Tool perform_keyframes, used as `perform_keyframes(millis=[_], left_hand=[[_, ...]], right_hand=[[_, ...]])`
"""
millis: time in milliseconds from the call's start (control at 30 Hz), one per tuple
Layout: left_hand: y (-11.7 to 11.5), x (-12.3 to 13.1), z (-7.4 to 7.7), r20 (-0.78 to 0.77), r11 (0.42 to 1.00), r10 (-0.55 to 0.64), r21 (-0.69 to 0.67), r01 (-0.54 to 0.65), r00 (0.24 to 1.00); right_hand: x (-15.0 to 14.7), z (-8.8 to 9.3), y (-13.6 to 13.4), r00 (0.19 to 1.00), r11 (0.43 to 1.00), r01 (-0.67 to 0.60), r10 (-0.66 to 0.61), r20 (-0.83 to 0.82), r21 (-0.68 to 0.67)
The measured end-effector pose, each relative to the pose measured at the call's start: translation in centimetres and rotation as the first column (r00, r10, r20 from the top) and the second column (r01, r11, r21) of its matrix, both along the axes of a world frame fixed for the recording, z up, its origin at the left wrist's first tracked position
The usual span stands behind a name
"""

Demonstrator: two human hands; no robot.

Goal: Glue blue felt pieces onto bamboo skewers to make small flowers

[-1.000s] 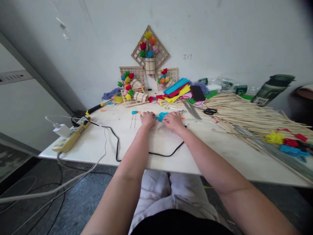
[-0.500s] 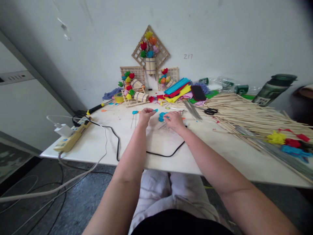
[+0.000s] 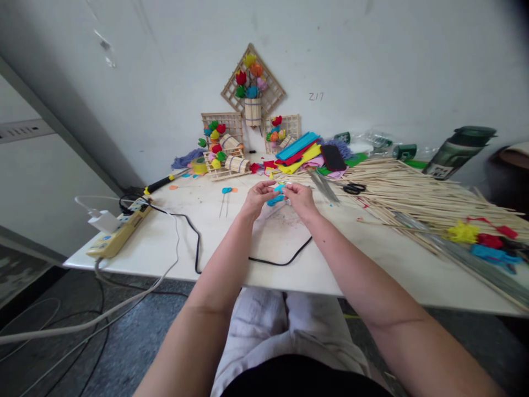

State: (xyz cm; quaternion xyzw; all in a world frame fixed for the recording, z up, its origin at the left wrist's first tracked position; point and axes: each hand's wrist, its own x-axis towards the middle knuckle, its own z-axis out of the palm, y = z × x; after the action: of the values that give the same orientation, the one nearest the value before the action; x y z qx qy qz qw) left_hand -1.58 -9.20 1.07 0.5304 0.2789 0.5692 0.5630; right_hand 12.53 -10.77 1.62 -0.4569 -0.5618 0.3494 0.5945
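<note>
Between my two hands a small blue felt-like piece (image 3: 279, 188) is held up over the table. My left hand (image 3: 260, 197) pinches its left side, fingers closed. On the other side, my right hand (image 3: 300, 199) has its fingertips closed at the piece's right edge. Right below the fingers lies a small pile of blue cut pieces (image 3: 274, 201), partly covered by the hands. To the left of my left hand, a blue round piece (image 3: 226, 190) lies beside an orange one, with thin wires reaching toward me.
Lattice frames with felt flowers (image 3: 253, 88) stand against the wall. Folded coloured felt (image 3: 298, 151), a phone (image 3: 333, 158), black-handled scissors (image 3: 354, 188) and many thin sticks (image 3: 430, 187) lie right. A power strip (image 3: 119, 234), glue gun (image 3: 159, 184) and black cable (image 3: 281, 263) are nearer.
My left hand has moved right, bringing its blue piece up to my right hand. My right hand has lifted off the blue pile to meet it.
</note>
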Motion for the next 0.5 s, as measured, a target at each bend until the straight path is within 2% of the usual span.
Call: perform_keyframes(millis=[200, 367, 500], left_hand=[[-0.33, -0.33, 0.37, -0.06, 0.996, -0.077, -0.058, 0.074, 0.995], [-0.44, -0.56, 0.48, -0.158, 0.992, -0.114, -0.065, 0.105, 0.981], [-0.52, -0.48, 0.43, -0.206, 0.996, -0.091, -0.033, 0.086, 0.974]], right_hand=[[0.67, -0.27, 0.48, 0.966, 0.99, 0.037, -0.071, 0.25, 0.138], [0.78, -0.07, 0.28, 0.968, 0.988, -0.03, -0.008, 0.249, 0.15], [0.83, 0.13, 0.14, 0.971, 0.985, -0.034, -0.008, 0.24, 0.169]])
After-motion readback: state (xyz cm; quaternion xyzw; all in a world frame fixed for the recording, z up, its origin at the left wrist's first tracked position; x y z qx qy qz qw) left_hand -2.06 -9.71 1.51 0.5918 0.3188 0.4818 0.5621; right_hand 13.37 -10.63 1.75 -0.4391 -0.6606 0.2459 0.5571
